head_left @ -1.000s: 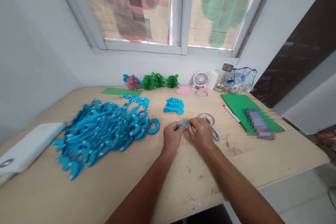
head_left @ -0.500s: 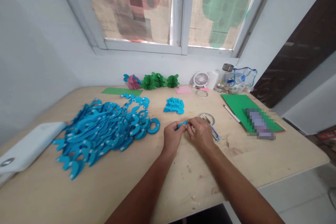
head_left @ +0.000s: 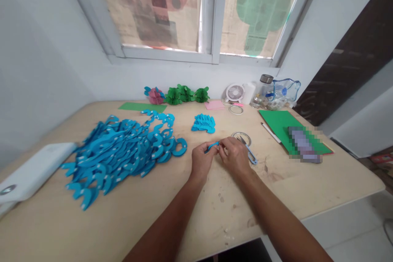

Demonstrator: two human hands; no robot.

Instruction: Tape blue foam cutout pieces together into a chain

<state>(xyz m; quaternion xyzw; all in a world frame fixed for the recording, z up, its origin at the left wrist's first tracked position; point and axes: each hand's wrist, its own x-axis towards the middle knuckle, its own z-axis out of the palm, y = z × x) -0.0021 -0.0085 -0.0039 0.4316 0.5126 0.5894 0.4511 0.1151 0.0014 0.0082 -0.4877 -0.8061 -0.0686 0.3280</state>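
Observation:
Between my two hands is a small curved blue paper piece point(head_left: 212, 146), partly hidden by the fingers. My left hand point(head_left: 201, 159) pinches it from the left, and the fingertips of my right hand point(head_left: 236, 154) close on its right end. To the left spreads a large heap of blue paper rings and arcs point(head_left: 119, 151) with small white patches on them. A small cluster of blue paper pieces point(head_left: 204, 123) lies just beyond my hands. Blue-handled scissors point(head_left: 251, 155) rest beside my right hand, next to a roll of tape point(head_left: 244, 137).
Along the back stand green paper figures point(head_left: 185, 94), a pink paper figure point(head_left: 156, 96), a small white fan point(head_left: 235, 92) and a glass jar point(head_left: 264, 90). Green sheets point(head_left: 276, 120), a white pen point(head_left: 270, 132) and a blurred-out object lie right. A white device point(head_left: 37, 170) sits left.

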